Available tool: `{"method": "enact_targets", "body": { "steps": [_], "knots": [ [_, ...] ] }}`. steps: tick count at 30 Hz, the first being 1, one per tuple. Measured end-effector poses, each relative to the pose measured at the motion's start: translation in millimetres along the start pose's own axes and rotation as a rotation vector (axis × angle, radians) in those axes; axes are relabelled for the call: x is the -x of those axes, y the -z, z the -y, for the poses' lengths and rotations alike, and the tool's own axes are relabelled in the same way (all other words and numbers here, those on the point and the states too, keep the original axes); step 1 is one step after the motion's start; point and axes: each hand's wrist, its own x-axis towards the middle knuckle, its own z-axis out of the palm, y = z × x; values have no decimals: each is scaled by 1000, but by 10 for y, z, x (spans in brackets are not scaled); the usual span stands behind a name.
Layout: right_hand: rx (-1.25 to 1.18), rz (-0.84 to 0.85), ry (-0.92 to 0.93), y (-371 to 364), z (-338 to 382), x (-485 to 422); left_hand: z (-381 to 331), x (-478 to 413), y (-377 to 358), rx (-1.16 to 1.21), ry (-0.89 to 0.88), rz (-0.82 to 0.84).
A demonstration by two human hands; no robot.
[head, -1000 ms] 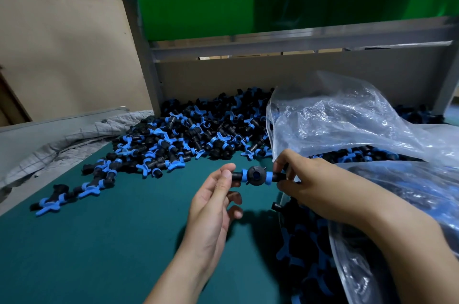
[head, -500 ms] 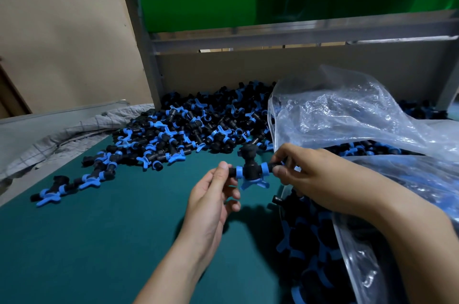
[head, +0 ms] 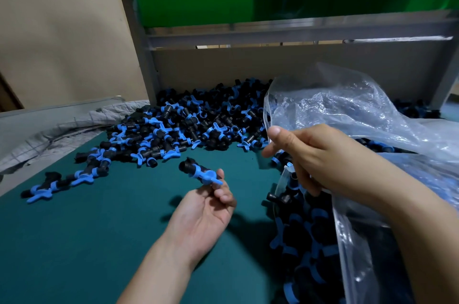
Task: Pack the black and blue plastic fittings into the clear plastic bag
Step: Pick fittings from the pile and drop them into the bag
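Note:
My left hand [head: 203, 214] is palm up over the green mat, its fingertips pinching one black and blue fitting [head: 198, 172]. My right hand [head: 320, 157] is at the mouth of the clear plastic bag [head: 347, 110]. Its thumb and forefinger are apart and its lower fingers curl on the bag's rim. Several fittings [head: 303, 241] lie inside the bag, under that hand. A large loose pile of fittings [head: 198, 125] covers the back of the table, and a trail of them [head: 62, 184] runs toward the left.
The green table mat [head: 87, 241] lies bare in front of my left hand. A crumpled grey cloth [head: 49, 130] lies along the left edge. A metal frame post [head: 139, 43] and a cardboard back panel [head: 248, 65] close off the far side.
Both hands held the fitting between them before. My right hand has let it go and moved to the bag's rim. My left hand has lowered with the fitting.

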Motion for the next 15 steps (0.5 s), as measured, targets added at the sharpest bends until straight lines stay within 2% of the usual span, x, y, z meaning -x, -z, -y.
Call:
{"method": "enact_targets", "body": {
  "steps": [5,11,15],
  "knots": [
    [-73,-35,60,-3,21,-19,13,9,-30,-115,-100,22],
    [-9,102,79,60,64,91,86,38,-77,-449,-385,33],
    [2,72,106,97,104,143,168,91,-83,-610,-412,139]
  ]
}}
